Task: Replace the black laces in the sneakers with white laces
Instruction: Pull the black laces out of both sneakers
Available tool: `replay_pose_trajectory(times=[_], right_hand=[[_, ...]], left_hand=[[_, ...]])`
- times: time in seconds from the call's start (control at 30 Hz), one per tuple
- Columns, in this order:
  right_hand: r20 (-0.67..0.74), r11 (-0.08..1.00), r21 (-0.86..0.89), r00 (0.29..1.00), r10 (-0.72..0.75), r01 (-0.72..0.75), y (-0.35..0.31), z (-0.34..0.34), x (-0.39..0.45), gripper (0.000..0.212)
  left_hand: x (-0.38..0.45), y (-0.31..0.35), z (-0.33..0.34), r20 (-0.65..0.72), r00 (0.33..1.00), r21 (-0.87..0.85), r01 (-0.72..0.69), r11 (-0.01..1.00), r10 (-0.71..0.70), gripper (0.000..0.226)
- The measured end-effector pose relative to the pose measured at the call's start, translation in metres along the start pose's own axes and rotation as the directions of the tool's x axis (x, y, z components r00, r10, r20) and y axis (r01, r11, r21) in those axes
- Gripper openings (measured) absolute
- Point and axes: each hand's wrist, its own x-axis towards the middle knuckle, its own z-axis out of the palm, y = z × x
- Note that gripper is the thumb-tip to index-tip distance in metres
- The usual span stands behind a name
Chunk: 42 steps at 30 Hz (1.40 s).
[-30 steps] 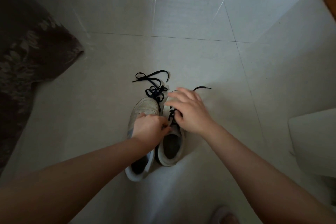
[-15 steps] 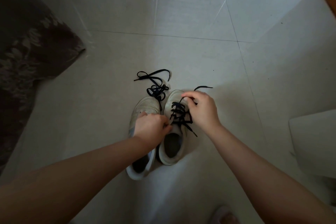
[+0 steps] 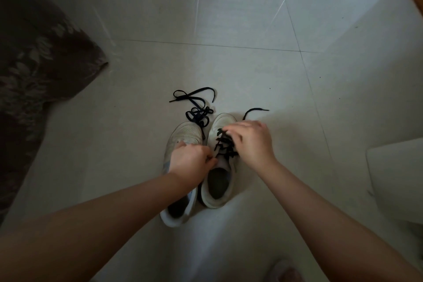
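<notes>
Left hand [image 3: 190,162] gripping sneaker [image 3: 219,167], right hand [image 3: 251,142] pinching black lace [image 3: 223,144] (half-threaded) — open tile floor [image 3: 229,64] around

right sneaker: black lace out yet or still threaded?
Still threaded. Black lace crisscrosses the right sneaker; right hand pinches it near the toe.

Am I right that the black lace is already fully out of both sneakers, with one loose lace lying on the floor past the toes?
Not quite. The head view shows only the left sneaker unlaced, its loose black lace on the floor past the toes. The right sneaker still carries a threaded black lace, which the right hand is working on with its fingers.
</notes>
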Motion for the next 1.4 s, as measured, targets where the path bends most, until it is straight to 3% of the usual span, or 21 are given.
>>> replay_pose_trajectory(times=[0.07, 0.17, 0.23, 0.3, 0.37, 0.47, 0.53, 0.77, 0.93, 1.07, 1.2, 1.27, 1.33, 1.37, 1.4], right_hand=[[-0.065, 0.991, 0.063, 0.990, 0.123, -0.119, 0.003, -0.007, 0.000, 0.018], [-0.054, 0.942, 0.181, 0.953, 0.297, -0.283, 0.000, -0.012, -0.006, 0.015], [-0.052, 0.936, 0.168, 0.945, 0.323, -0.311, 0.000, -0.011, -0.007, 0.015], [0.005, 0.984, 0.013, 0.984, 0.180, -0.180, 0.002, -0.008, -0.006, 0.031], [0.171, 0.995, -0.089, 0.985, -0.021, 0.037, 0.001, -0.005, -0.002, 0.053], [0.289, 0.947, -0.156, 0.930, -0.227, 0.280, -0.007, 0.003, -0.001, 0.033], [0.268, 0.925, -0.207, 0.928, -0.260, 0.319, -0.008, 0.006, -0.002, 0.033], [0.006, 0.986, -0.136, 0.995, -0.096, 0.096, -0.007, 0.005, -0.003, 0.021], [-0.116, 0.987, -0.161, 0.992, -0.040, 0.021, -0.005, 0.003, -0.013, 0.019], [-0.263, 0.997, -0.052, 0.964, 0.035, -0.051, -0.015, -0.021, 0.016, 0.019], [0.017, 0.975, 0.061, 0.977, 0.212, -0.213, -0.010, -0.026, 0.034, 0.027], [0.032, 0.967, 0.055, 0.968, 0.247, -0.249, -0.001, -0.021, 0.019, 0.033], [0.021, 0.959, 0.118, 0.966, 0.258, -0.259, 0.009, -0.018, -0.007, 0.014], [0.086, 0.939, 0.171, 0.954, 0.287, -0.298, 0.014, -0.018, -0.020, 0.005], [0.176, 0.911, 0.213, 0.931, 0.320, -0.354, 0.018, -0.018, -0.033, 0.010]], left_hand=[[0.000, -0.001, 0.000, -0.001, 1.000, -0.011, -0.001, 1.000, 0.001, 0.028], [-0.001, 0.000, 0.001, -0.014, 1.000, -0.011, -0.005, 1.000, 0.005, 0.027], [-0.002, 0.000, 0.002, -0.018, 1.000, -0.003, -0.006, 1.000, 0.006, 0.029], [-0.001, 0.000, 0.003, -0.025, 1.000, 0.003, -0.011, 1.000, 0.011, 0.029], [0.001, 0.000, 0.004, -0.029, 0.999, 0.009, -0.013, 1.000, 0.013, 0.030], [0.001, 0.000, 0.004, -0.043, 0.999, 0.029, -0.020, 0.999, 0.021, 0.031], [0.001, 0.000, 0.004, -0.051, 0.998, 0.029, -0.022, 0.999, 0.024, 0.030], [0.000, 0.000, 0.002, -0.053, 0.998, -0.010, -0.016, 1.000, 0.015, 0.027], [0.007, 0.006, 0.000, -0.030, 0.999, -0.029, -0.012, 1.000, 0.011, 0.024], [0.006, 0.010, 0.005, 0.002, 0.998, 0.017, -0.060, 0.998, 0.060, 0.028], [0.001, 0.005, 0.009, -0.066, 0.997, -0.083, -0.056, 0.995, 0.050, 0.020], [-0.001, 0.004, 0.013, -0.164, 0.983, -0.116, -0.103, 0.988, 0.084, 0.013], [-0.004, 0.006, 0.015, -0.223, 0.960, -0.090, -0.195, 0.977, 0.171, 0.017], [-0.006, 0.009, 0.016, -0.219, 0.952, -0.077, -0.235, 0.969, 0.214, 0.024], [-0.007, 0.013, 0.015, -0.189, 0.953, -0.074, -0.253, 0.965, 0.235, 0.030]])
